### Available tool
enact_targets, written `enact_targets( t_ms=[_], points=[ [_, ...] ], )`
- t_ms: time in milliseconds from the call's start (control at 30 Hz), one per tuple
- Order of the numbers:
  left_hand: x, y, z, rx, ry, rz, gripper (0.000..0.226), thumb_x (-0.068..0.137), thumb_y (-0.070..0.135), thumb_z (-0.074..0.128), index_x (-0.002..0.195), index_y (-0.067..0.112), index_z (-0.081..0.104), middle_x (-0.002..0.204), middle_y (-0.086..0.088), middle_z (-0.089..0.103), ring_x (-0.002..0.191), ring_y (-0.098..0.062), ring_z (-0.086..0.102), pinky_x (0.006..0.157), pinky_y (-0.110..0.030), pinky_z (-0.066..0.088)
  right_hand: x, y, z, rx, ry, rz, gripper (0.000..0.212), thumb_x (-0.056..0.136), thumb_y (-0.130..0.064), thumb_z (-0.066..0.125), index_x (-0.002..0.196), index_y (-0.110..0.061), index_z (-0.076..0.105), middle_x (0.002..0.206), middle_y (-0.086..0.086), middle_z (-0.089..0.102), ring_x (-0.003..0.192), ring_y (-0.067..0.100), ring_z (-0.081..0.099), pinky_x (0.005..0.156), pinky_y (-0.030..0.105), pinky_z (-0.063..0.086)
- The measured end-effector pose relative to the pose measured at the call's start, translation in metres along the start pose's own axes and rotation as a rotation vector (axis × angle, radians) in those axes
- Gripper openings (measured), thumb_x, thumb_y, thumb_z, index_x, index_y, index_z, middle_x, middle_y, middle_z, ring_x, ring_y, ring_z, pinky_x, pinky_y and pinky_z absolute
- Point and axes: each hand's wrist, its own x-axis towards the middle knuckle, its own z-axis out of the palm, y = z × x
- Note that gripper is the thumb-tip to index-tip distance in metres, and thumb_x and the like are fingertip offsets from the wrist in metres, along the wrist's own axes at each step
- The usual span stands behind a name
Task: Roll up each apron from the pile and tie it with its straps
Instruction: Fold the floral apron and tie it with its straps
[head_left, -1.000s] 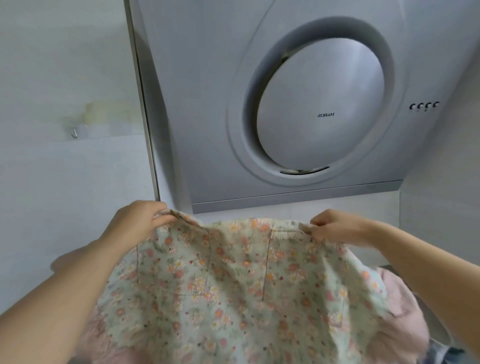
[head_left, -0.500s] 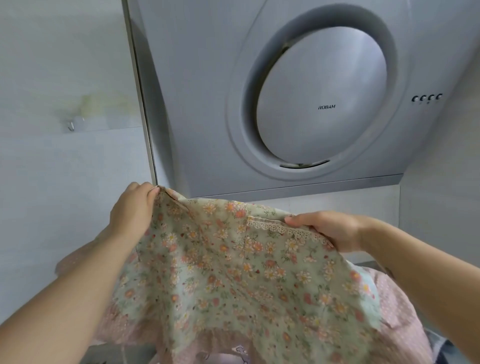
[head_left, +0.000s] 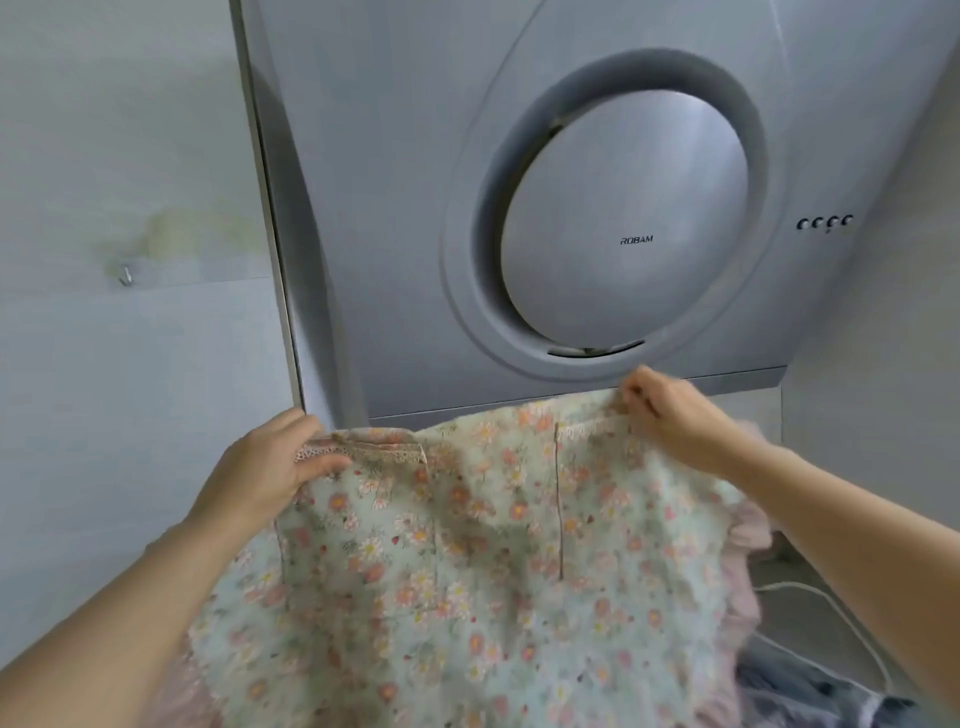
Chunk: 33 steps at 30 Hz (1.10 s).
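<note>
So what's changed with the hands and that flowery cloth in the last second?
The right hand has lifted its end of the floral apron up towards the range hood. The left hand has sunk slightly and now pinches the lace trim. Both hands kept hold of the apron; the hood stayed put.

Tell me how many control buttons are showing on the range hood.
4. The buttons sit side by side in one row on the range hood, right of its round panel and above the right hand. The hood runs past the frame, so more may be hidden.
</note>
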Motion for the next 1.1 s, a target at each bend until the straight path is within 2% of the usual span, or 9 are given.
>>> enact_targets(
  t_ms=[133,300,467,567,667,733,800,900,1100],
  points=[
    [0.009,-0.008,-0.01,0.092,-0.117,-0.022,0.079,0.064,0.09,0.039,0.085,0.016,0.059,0.085,0.007,0.055,0.075,-0.018,0.057,0.063,-0.035,0.043,-0.007,0.003,0.007,-0.201,-0.188,0.037,0.017,0.1,-0.027,0.036,0.09,-0.014,0.04,0.072,0.008,0.055,0.069,0.033,0.051,0.062,0.042,0.042],
    [0.027,0.006,-0.031,0.032,0.122,-0.015,0.049,0.064,0.053,0.063,0.079,0.007,0.056,0.08,-0.002,0.057,0.072,-0.024,0.054,0.065,-0.038,0.043,0.016,-0.015,-0.019,0.083,0.194,0.045,0.03,0.084,-0.044,0.065,0.087,-0.016,0.056,0.071,-0.002,0.057,0.067,0.022,0.053,0.064,0.033,0.043],
    [0.008,-0.008,0.004,0.227,-0.651,-0.208,0.066,0.063,0.066,0.068,0.087,0.006,0.061,0.078,-0.003,0.061,0.072,-0.021,0.06,0.066,-0.03,0.043,0.006,-0.006,0.004,-0.416,-0.739,0.19,0.047,0.076,-0.048,0.073,0.06,-0.015,0.042,0.058,-0.002,0.044,0.053,0.015,0.041,0.05,0.023,0.032],
    [0.013,-0.007,0.015,0.279,-0.516,-0.217,0.035,0.08,0.039,0.074,0.083,0.007,0.06,0.082,-0.009,0.062,0.082,-0.029,0.06,0.07,-0.035,0.043,0.009,0.004,0.01,-0.474,-0.585,0.247,0.032,0.083,-0.035,0.067,0.066,-0.016,0.047,0.069,0.001,0.05,0.071,0.025,0.049,0.06,0.027,0.04],
    [0.011,-0.002,0.006,0.242,-0.274,-0.278,0.006,0.084,0.008,0.067,0.078,0.008,0.064,0.076,-0.008,0.052,0.08,-0.032,0.058,0.061,-0.034,0.039,0.004,0.009,0.009,-0.527,-0.156,0.165,0.014,0.088,-0.029,0.059,0.09,-0.016,0.061,0.09,0.006,0.064,0.085,0.03,0.057,0.072,0.032,0.035],
    [-0.001,0.009,0.0,0.191,-0.023,-0.316,0.023,0.08,-0.008,0.057,0.09,0.008,0.071,0.08,-0.009,0.048,0.08,-0.032,0.055,0.06,-0.035,0.042,-0.008,0.016,0.009,-0.535,0.114,0.017,0.015,0.088,-0.027,0.06,0.086,-0.013,0.065,0.086,0.008,0.068,0.082,0.032,0.062,0.073,0.035,0.032],
    [-0.015,0.017,-0.002,0.219,0.028,-0.341,0.037,0.079,-0.01,0.052,0.101,0.011,0.073,0.086,-0.01,0.049,0.089,-0.035,0.053,0.066,-0.042,0.049,-0.023,0.022,0.008,-0.535,0.011,0.047,0.008,0.086,-0.021,0.061,0.084,-0.014,0.063,0.085,0.007,0.068,0.078,0.031,0.062,0.07,0.033,0.033],
    [-0.029,0.036,0.004,0.442,-0.411,-0.421,0.031,0.088,0.004,0.046,0.095,0.02,0.071,0.09,-0.003,0.046,0.106,-0.032,0.05,0.078,-0.037,0.045,-0.041,0.017,0.005,-0.634,-0.515,0.342,0.011,0.086,-0.011,0.05,0.088,-0.016,0.059,0.091,0.003,0.06,0.076,0.028,0.056,0.063,0.029,0.04],
    [-0.027,0.063,-0.028,0.448,-0.224,-0.624,0.031,0.084,0.003,0.046,0.079,0.023,0.069,0.079,0.002,0.051,0.072,-0.025,0.053,0.055,-0.025,0.033,-0.043,0.001,-0.038,-0.81,-0.339,0.35,0.021,0.081,-0.001,0.048,0.087,-0.017,0.059,0.078,0.002,0.055,0.076,0.027,0.056,0.063,0.029,0.039]
  ],
)
